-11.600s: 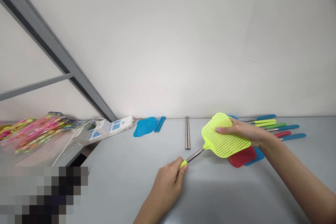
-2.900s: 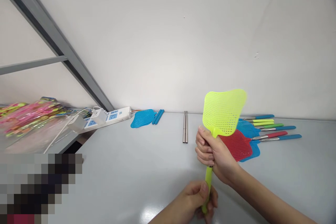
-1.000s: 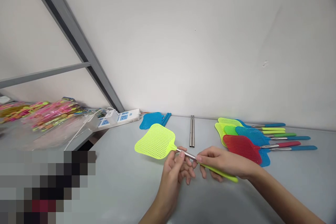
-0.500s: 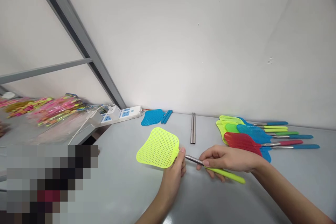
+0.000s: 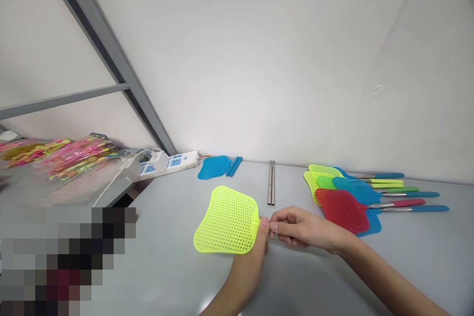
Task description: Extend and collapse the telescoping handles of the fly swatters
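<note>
A yellow-green fly swatter (image 5: 227, 219) with a perforated head is raised above the grey table, its head to the left. My left hand (image 5: 252, 256) is closed on its neck, thumb on top. Right beside that thumb, my right hand (image 5: 301, 227) is closed in a pinch at the neck end of the swatter's shaft. The metal shaft and yellow grip are hidden behind my fingers. Just beyond my hands lie two metal tubes (image 5: 271, 182) side by side. Farther left are a blue swatter head (image 5: 214, 167) and two blue grips (image 5: 234, 166).
To the right is a pile of assembled swatters, with a red swatter (image 5: 342, 210) on top. A white power strip (image 5: 185, 160) with plugs stands at the table's left corner. Bagged pink and yellow items (image 5: 74, 155) lie on the adjoining table. The wall (image 5: 281, 84) rises behind.
My right hand has slid left along the shaft to meet my left hand. The swatter has shifted slightly down and right, and its yellow grip has gone out of sight.
</note>
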### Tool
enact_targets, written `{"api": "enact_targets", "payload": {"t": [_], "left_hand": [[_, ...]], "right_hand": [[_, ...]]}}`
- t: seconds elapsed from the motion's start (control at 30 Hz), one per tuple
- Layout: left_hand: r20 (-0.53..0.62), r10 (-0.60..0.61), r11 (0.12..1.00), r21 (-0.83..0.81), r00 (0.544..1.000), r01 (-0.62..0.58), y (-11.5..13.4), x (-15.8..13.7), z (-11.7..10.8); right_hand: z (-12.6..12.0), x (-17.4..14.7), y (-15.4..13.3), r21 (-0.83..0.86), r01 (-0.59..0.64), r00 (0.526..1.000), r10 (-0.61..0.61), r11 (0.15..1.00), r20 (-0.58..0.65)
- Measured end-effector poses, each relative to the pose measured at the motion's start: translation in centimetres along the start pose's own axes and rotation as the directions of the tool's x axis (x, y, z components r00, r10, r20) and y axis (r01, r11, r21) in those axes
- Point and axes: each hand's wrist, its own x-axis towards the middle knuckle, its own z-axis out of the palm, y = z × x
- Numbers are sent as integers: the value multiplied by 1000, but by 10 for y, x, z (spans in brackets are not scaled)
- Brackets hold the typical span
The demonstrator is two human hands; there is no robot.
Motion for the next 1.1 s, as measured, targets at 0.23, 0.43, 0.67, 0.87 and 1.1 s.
{"api": "enact_targets", "payload": {"t": [0.23, 0.43, 0.67, 0.87, 1.1], "left_hand": [[33, 36, 972, 231, 999, -43, 11, -1, 3], [45, 61, 955, 288, 997, -72, 16, 0, 3], [16, 99, 950, 295, 995, -99, 19, 2, 4], [28, 111, 955, 274, 993, -115, 20, 2, 5], [3, 99, 965, 244, 995, -97, 24, -1, 4]], "right_hand": [[-1, -1, 0, -51, 26, 998, -28, 998, -52], [-4, -5, -1, -42, 31, 995, -34, 999, -89], [-6, -9, -7, -53, 7, 994, -12, 999, -105], [-8, -15, -15, -71, -88, 988, 79, 994, -131], [-9, -18, -17, -118, -67, 990, 51, 991, -135]]}}
